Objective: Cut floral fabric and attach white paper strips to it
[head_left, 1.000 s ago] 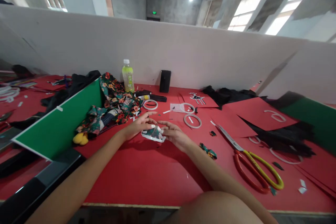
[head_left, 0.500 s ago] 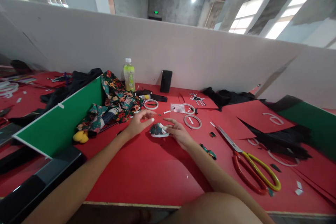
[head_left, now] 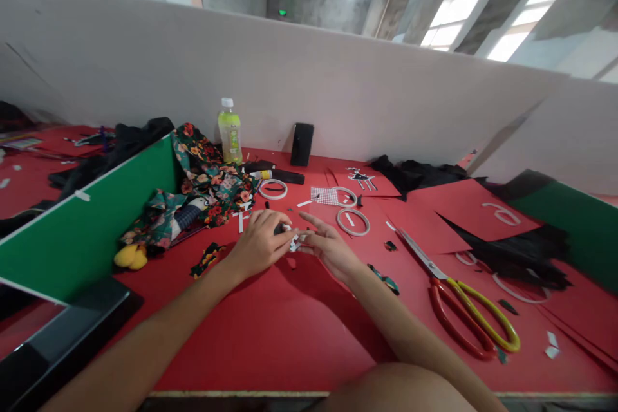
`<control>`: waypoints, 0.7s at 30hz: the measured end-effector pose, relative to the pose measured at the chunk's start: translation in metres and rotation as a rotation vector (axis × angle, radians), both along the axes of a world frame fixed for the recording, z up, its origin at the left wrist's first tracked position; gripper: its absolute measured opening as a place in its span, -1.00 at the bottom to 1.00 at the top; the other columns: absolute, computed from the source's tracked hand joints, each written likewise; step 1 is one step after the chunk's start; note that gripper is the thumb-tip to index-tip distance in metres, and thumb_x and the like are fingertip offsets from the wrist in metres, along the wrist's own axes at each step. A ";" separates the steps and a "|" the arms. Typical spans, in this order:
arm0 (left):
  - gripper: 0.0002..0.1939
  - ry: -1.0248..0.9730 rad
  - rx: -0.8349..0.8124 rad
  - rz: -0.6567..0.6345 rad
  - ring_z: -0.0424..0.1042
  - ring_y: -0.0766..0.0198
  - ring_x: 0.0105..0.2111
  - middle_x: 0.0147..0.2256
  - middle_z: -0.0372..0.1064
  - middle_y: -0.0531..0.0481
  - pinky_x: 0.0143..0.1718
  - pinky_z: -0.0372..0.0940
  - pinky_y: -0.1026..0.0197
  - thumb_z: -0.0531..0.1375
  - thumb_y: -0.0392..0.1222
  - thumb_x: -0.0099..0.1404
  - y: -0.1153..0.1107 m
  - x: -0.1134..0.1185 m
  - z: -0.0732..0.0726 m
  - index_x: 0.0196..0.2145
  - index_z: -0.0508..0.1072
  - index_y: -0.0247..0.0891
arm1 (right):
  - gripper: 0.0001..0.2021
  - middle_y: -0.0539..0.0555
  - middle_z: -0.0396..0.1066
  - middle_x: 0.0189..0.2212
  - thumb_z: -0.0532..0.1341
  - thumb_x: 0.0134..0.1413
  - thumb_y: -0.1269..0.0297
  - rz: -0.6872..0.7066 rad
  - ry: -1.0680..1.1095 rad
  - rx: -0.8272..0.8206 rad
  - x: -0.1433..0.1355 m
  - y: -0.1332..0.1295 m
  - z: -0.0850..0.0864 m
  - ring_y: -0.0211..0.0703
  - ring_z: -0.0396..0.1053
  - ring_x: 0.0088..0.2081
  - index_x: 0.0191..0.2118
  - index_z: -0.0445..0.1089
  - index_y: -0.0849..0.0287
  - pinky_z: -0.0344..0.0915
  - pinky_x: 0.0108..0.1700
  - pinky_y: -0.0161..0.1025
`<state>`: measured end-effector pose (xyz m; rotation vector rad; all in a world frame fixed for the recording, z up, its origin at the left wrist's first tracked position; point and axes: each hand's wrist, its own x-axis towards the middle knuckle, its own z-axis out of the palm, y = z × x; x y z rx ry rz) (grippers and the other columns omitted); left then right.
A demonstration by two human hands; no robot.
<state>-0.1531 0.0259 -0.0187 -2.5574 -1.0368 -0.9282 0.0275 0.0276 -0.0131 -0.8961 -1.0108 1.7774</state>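
Over the middle of the red table, my left hand (head_left: 261,243) and my right hand (head_left: 331,248) meet at a small fabric piece (head_left: 294,243) with white strips on it. The fingers of both hands are closed on its edges, and they hide much of it. My right index finger sticks out past the piece. Something dark shows under my left fingertips; its kind is unclear. A floral scrap (head_left: 207,260) lies left of my left wrist, and another fabric scrap (head_left: 383,279) lies right of my right forearm.
Large scissors (head_left: 434,277) with red and yellow handles lie at the right. Tape rings (head_left: 353,221), a bottle (head_left: 230,132), a phone (head_left: 302,144) and floral cloth (head_left: 217,183) are farther back. A green divider (head_left: 96,212) stands at the left, below a white partition (head_left: 313,84).
My left hand has moved right and down, onto the fabric piece. The piece has turned and now shows its white strips. The floral scrap by my left wrist has come into sight.
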 end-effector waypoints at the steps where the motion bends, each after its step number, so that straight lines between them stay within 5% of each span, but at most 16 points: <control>1: -0.80 0.009 0.008 0.001 0.25 0.17 -0.22 -0.23 0.35 -0.08 -0.21 0.06 0.11 0.08 -0.22 0.31 0.000 0.000 0.000 -0.21 0.49 -0.16 | -0.27 0.00 0.52 -0.45 0.30 -0.26 0.45 0.007 -0.002 -0.004 0.000 0.000 -0.001 -0.23 0.45 -0.40 0.15 0.14 0.21 0.35 -0.18 -0.20; 9: -0.80 0.016 0.050 0.009 0.26 0.20 -0.23 -0.26 0.36 -0.07 -0.20 0.09 0.12 0.07 -0.23 0.31 0.002 -0.002 -0.001 -0.24 0.49 -0.18 | -0.25 -0.02 0.51 -0.45 0.28 -0.18 0.48 0.009 -0.045 -0.015 0.001 0.002 -0.004 -0.22 0.48 -0.40 0.20 0.05 0.17 0.40 -0.23 -0.22; 21: -0.80 -0.049 0.000 -0.014 0.29 0.16 -0.22 -0.24 0.35 -0.11 -0.21 0.14 0.09 0.08 -0.26 0.30 0.000 0.002 -0.005 -0.22 0.49 -0.23 | -0.39 -0.09 0.45 -0.55 0.29 -0.26 0.48 -0.113 -0.104 0.000 0.000 0.005 -0.007 -0.26 0.42 -0.51 0.03 0.17 0.20 0.40 -0.35 -0.24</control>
